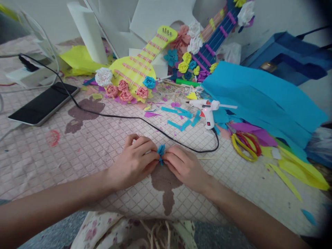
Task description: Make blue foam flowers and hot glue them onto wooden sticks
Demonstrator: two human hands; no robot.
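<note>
A small blue paper flower [161,150] is pinched between my two hands, just above the quilted cloth near the table's front. My left hand [138,157] grips its left side with fingertips pressed together. From the other side, my right hand [185,166] closes its fingertips on the same flower. Part of the flower is hidden by the fingers. A thin pale stick [206,158] lies just right of my right hand. Farther back stands a white glue gun [208,112], its small light lit.
A black cable [114,116] crosses the cloth behind my hands. A phone [45,103] lies left; scissors [245,147], yellow strips and blue paper sheets [259,93] lie right. At the back lean a yellow paper guitar [137,65] and a blue one [211,46], with paper flowers.
</note>
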